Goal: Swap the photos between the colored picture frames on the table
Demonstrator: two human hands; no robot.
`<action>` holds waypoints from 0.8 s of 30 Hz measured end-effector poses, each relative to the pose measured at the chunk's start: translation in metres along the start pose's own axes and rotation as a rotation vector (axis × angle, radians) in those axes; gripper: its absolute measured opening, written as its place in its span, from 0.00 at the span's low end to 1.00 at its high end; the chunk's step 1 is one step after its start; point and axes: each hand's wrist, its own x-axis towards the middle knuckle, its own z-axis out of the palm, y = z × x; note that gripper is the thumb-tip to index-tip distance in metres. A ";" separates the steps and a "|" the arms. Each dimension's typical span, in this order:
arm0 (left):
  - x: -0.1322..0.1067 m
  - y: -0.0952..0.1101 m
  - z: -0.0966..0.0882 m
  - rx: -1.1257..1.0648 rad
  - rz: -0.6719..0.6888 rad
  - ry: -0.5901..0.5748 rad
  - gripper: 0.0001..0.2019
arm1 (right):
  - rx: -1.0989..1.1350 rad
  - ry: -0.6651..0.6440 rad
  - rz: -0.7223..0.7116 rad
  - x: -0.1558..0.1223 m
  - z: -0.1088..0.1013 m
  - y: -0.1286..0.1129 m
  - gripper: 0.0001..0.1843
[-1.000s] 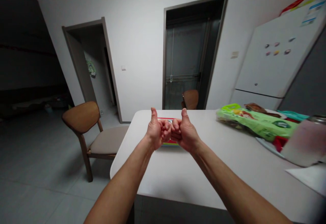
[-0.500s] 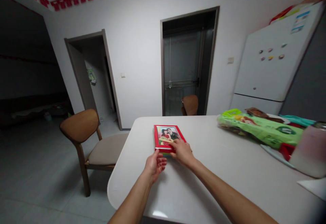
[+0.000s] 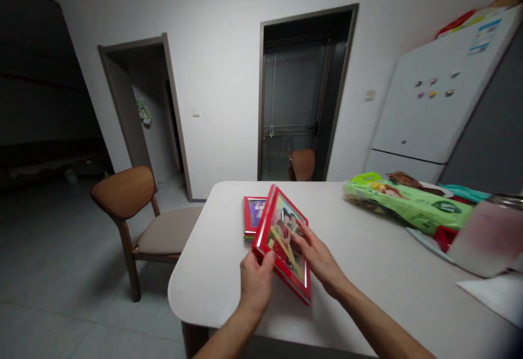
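Note:
A red picture frame [image 3: 286, 233] with a photo of two people is tilted up above the table. My left hand [image 3: 256, 280] grips its lower left corner, thumb on the front edge. Across the photo's right side lie the stretched fingers of my right hand [image 3: 318, 255], touching the front; its thumb is hard to make out. Behind the held frame, a second red picture frame [image 3: 248, 217] with a purple picture rests flat on the white table [image 3: 220, 283], partly covered.
On the table's right are a green plastic package [image 3: 412, 201], a pinkish translucent jar [image 3: 486, 233] and a white sheet [image 3: 494, 293]. A wooden chair [image 3: 122, 193] with a grey seat stands at the left, another chair [image 3: 302, 164] beyond the far edge. A white fridge [image 3: 433, 103] stands back right.
The top frame has been lifted and tilted toward me and to the right, exposing the one beneath. My left hand has closed on its corner; my right hand has moved right with it.

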 end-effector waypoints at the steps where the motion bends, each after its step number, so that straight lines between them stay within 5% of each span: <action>1: -0.012 0.005 -0.001 0.176 0.135 -0.042 0.10 | 0.133 0.017 0.074 -0.008 -0.005 -0.005 0.31; 6: -0.056 0.011 -0.005 0.763 0.911 -0.264 0.19 | 0.647 -0.048 0.253 -0.051 -0.021 -0.018 0.27; 9: -0.067 -0.004 -0.008 0.888 1.142 -0.229 0.20 | 0.726 -0.085 0.342 -0.066 -0.023 -0.013 0.24; 16: -0.073 -0.051 -0.012 0.992 1.307 -0.145 0.18 | 0.675 -0.217 0.407 -0.076 -0.011 0.013 0.22; 20: -0.073 -0.062 -0.014 1.096 1.277 -0.183 0.17 | 0.590 -0.293 0.370 -0.069 -0.009 0.026 0.20; 24: -0.070 -0.067 -0.011 1.205 1.205 -0.241 0.16 | 0.254 -0.255 0.272 -0.051 -0.010 0.044 0.21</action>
